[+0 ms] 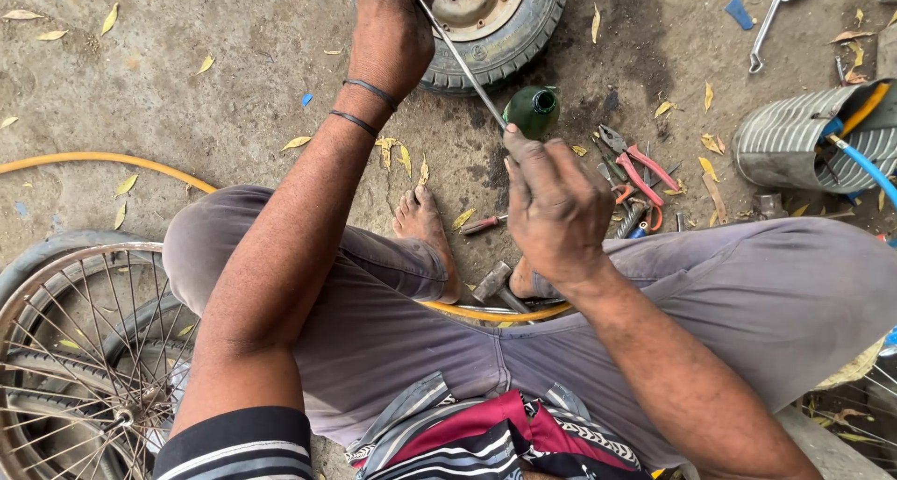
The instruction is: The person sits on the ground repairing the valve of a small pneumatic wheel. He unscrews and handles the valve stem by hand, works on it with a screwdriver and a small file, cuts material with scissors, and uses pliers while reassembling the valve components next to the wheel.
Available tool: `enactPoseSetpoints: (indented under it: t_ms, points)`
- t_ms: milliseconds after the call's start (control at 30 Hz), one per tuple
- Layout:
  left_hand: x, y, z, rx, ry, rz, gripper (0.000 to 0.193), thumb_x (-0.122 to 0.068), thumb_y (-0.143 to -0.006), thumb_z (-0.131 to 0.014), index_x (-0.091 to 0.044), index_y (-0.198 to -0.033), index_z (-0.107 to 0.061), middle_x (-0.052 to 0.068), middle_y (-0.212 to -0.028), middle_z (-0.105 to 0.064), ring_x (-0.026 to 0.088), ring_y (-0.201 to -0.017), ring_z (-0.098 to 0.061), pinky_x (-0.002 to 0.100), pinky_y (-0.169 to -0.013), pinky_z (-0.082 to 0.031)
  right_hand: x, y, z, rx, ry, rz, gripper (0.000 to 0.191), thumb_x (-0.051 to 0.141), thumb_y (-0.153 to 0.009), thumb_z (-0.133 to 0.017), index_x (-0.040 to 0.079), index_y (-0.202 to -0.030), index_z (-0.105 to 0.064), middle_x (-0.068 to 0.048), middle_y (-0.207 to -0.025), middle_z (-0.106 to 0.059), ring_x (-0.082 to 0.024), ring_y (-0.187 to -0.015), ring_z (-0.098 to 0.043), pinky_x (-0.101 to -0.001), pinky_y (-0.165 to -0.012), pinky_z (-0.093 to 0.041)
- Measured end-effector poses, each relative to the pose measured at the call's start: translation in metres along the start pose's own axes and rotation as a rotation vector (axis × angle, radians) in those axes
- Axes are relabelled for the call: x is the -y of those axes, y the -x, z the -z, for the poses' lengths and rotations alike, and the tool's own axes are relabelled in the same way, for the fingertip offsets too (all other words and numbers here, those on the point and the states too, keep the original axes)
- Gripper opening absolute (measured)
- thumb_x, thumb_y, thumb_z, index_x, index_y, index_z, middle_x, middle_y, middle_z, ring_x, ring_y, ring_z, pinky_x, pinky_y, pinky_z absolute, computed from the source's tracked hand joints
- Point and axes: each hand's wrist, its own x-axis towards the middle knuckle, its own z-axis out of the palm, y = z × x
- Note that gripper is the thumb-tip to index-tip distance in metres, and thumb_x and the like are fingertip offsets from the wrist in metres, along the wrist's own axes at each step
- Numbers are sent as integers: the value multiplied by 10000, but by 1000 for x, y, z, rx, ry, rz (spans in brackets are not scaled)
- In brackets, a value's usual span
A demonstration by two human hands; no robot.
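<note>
My left hand (391,31) reaches forward onto a small black tyre with a rusty hub (512,33) at the top of the view. A thin metal rod (464,64) runs from that hand down to my right hand (553,204). My right hand is closed around the rod's near end, just in front of a green bottle (533,112) that stands on the ground. I sit low with both knees spread, one bare foot (425,228) between them.
Pliers with red handles (635,167), a hammer (493,284) and a screwdriver (483,225) lie by my feet. A spoked bicycle wheel (75,358) leans at the lower left. An orange hose (103,162) crosses the dirt floor. A ribbed metal bucket (794,143) lies on its side at right.
</note>
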Motion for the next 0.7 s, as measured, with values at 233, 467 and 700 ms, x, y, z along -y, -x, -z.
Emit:
enactPoseSetpoints:
  t_ms: [233,467,700]
  points:
    - [9,3,-1,-35,-58,-22,75,11,-982,-669,-40,-1032,-649,172,-951,-668,388,-891,-634,497,-755,-503,5,-2,-10,51,-669,-288,208,59,-1084,-681,34,-1285,-634,-51,-947,-625,-106,-778,-571,-289,-670,-488]
    - [15,10,-1,-11,2,-31,83,19,-992,-672,-41,-1044,-646,159,-967,-668,368,-919,-626,478,-782,-502,-4,-13,1,218,-1149,-876,219,102,-1012,-667,29,-1219,-663,5,-760,-611,-59,-587,-525,-257,-486,-426]
    - [23,12,-3,3,-25,-24,112,42,-959,-662,-47,-1026,-658,157,-965,-662,378,-929,-614,483,-798,-495,2,1,-7,0,12,26,354,54,-963,-740,80,-1306,-657,-99,-939,-698,-207,-762,-679,-375,-627,-519]
